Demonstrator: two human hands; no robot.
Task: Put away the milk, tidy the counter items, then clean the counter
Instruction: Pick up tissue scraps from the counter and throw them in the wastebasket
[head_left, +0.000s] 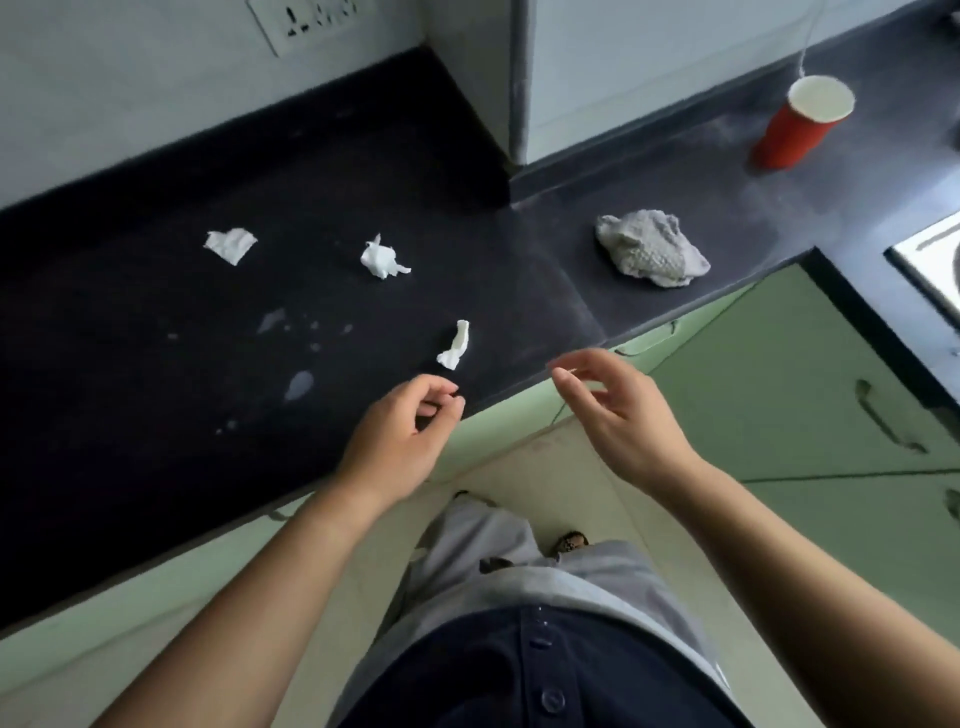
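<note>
Three crumpled white tissue scraps lie on the black counter (156, 415): one at the back left (230, 246), one in the middle (382, 258), one near the front edge (455, 346). Pale spill drops (300, 385) dot the counter left of them. A grey cloth (649, 248) lies bunched to the right. A red paper cup (800, 124) stands at the far right. My left hand (400, 436) hovers over the counter's front edge, just below the nearest scrap, fingers loosely curled and empty. My right hand (618, 410) is off the edge, open and empty. No milk is in view.
The counter turns a corner; a white pillar (519, 78) stands in the inner corner. A wall socket (311, 21) sits at the back left. Green cabinet doors (805, 405) with handles run below, and a sink rim (930, 260) shows at the right edge.
</note>
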